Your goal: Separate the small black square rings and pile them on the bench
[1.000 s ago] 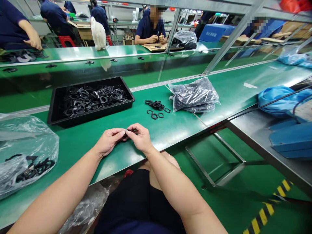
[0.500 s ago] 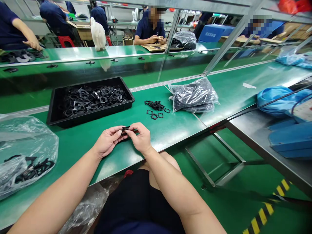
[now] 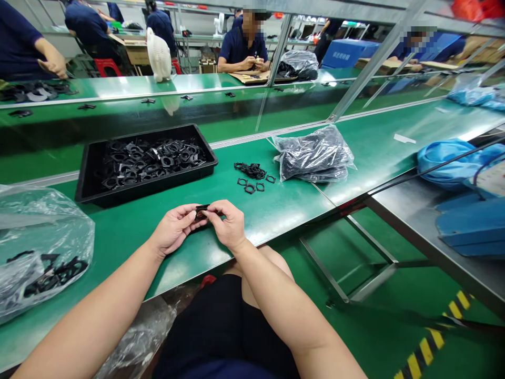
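Surface (image 3: 276, 210): a green bench running from lower left to upper right of the frame; both hands work just above its near edge, at lower centre.
Tray (image 3: 89, 173): black and shallow, left of centre, above the hands in the frame and well apart from them, filled with loose black plastic frames.
Bagged parts (image 3: 315, 155): a clear bag of dark pieces, right of centre on the surface; another clear bag (image 3: 39, 237) sits at the left edge.
Loose rings (image 3: 252, 173): a small black cluster lying between the tray and the bagged parts, up and right of the hands.
Left hand (image 3: 173, 229): at centre, fingers (image 3: 193, 216) curled in, pinching the left end of the part.
Right hand (image 3: 229, 226): just beside the left, fingertips meeting it, thumb and forefinger closed on the right end of the part.
Small black part (image 3: 202, 210): held between the two hands, off the surface; its long axis runs roughly left to right, mostly hidden by the fingers, so its exact shape cannot be told.
Nearer hand: neither; both grasp it equally.
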A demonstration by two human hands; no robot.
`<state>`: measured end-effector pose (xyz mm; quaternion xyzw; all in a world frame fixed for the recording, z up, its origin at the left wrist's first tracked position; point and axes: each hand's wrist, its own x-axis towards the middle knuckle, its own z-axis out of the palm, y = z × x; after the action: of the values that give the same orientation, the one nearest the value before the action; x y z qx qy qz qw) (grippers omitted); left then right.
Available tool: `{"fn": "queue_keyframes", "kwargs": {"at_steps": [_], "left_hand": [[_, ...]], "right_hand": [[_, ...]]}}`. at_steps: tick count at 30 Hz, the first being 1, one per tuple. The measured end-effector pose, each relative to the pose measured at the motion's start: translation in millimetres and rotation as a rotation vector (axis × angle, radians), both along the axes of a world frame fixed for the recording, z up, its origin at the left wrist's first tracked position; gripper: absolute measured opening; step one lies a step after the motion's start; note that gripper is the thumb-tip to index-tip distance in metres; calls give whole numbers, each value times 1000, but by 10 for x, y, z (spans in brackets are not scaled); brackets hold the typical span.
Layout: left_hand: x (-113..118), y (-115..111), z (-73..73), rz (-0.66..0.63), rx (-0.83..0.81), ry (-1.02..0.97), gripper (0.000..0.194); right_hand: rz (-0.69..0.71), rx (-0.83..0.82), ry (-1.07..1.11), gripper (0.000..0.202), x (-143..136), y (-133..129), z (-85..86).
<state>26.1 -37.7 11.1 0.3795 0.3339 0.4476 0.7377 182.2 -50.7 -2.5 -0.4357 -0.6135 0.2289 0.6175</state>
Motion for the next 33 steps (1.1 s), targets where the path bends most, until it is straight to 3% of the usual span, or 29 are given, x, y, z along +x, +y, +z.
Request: {"fn": "queue_keyframes", "kwargs": {"at_steps": [9,15,25,29,33], "left_hand": [[-5,1,-8,4,19,17,23],[-20,5,13,-36,3,75,27],[17,1,39,-33,-33,144,33],[28,12,23,108,37,155,40],[10,46,-27,242,87,217,38]], "right_hand": [[43,-74,7,12,15,-4,21],[193,-258,301,19,-31,35,-86],[209,-263,184,27,-2,62,-95],[214,-446,299,23,-20,71,-95],[97,-303,117,20,-12,50,-63]]}}
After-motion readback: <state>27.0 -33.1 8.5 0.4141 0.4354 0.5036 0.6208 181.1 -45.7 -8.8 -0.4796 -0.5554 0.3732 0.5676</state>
